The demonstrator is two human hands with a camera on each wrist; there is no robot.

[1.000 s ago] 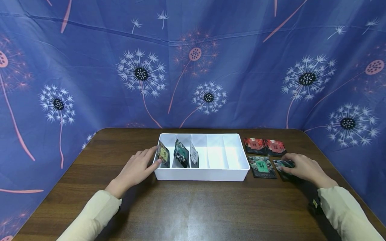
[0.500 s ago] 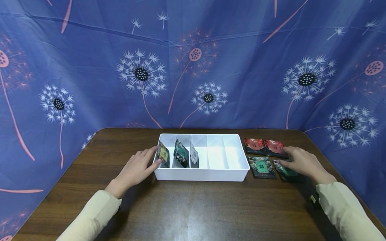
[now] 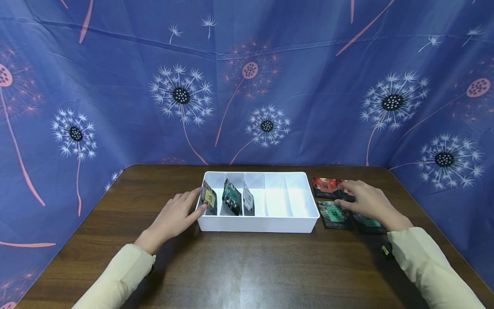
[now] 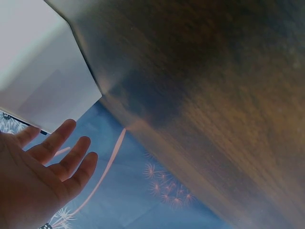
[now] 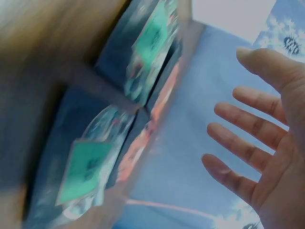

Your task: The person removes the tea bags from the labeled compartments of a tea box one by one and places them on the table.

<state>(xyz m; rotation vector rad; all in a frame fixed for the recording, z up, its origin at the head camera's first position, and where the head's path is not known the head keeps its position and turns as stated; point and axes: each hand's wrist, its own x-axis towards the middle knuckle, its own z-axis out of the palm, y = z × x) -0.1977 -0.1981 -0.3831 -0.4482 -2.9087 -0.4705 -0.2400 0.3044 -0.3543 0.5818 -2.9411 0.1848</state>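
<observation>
A white divided box [image 3: 254,223] stands on the table, with packets upright in its left compartments: one yellow-labelled [image 3: 209,197], one green-labelled [image 3: 232,197], one grey-white [image 3: 248,201]. My left hand [image 3: 174,214] rests at the box's left end, thumb over the front corner beside the yellow-labelled packet; its fingers look relaxed in the left wrist view. Right of the box lie two red-labelled packets [image 3: 325,186] behind two green-labelled packets [image 3: 334,214]. Over them hovers my right hand [image 3: 370,204], holding nothing, fingers apart in the right wrist view and partly covering the right-hand packets.
Three compartments' width of the box at its right side shows bare white floor [image 3: 278,199]. The brown wooden table [image 3: 247,266] ends at a blue dandelion-print cloth [image 3: 308,86] hung behind it. A small dark item with a yellow patch [image 3: 386,250] shows under the right sleeve.
My right hand has lifted off the right green-labelled packet and moved left and away from me, over the gap between the packets. The left hand has stayed at the box.
</observation>
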